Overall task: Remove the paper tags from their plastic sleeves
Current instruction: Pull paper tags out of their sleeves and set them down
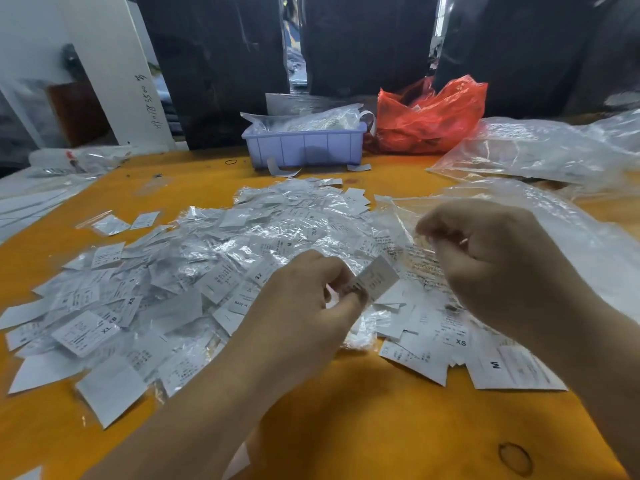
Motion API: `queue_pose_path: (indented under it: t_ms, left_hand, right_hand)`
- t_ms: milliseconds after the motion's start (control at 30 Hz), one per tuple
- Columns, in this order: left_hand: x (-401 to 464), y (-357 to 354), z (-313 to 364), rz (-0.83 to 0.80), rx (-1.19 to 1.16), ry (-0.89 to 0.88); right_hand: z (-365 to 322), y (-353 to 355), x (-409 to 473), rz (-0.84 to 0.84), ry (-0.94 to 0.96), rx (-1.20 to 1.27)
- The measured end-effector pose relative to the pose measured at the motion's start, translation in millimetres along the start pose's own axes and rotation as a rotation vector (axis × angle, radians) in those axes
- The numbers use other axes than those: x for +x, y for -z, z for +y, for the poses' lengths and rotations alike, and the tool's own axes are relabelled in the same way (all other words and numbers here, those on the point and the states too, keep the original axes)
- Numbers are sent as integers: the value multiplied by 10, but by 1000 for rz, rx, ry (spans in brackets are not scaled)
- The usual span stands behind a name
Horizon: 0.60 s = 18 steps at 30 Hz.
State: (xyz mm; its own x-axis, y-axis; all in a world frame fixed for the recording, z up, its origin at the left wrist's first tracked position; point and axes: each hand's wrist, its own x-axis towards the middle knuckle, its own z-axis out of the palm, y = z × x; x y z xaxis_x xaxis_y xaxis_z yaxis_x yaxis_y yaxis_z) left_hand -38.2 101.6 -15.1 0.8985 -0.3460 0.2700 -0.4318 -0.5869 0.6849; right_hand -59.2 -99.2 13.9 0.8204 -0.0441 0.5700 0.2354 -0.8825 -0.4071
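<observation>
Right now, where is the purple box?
In the head view, the purple box sits at the far middle of the orange table, just left of the red bag.

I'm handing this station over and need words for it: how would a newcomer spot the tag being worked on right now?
Start at the orange table and its big heap of sleeved tags. At the heap's near right edge, the left hand pinches one white printed tag by its end. Unlike the others lying flat, it is lifted off the pile, angled up towards the right hand.
</observation>
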Motion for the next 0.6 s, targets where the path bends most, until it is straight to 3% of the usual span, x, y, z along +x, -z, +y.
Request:
queue_pose_path:
  t_ms: [200, 400, 600]
  left_hand:
    - [-33, -11, 5, -61, -91, -4]
    - [-31, -33, 4, -85, -90, -6]
    - [-42, -29, 32, -64, -61, -32]
  right_hand:
    - [-56, -90, -84, -468, -197, -318]
    - [57, -71, -30, -397, -209, -376]
    - [102, -127, -65, -451, -218, -462]
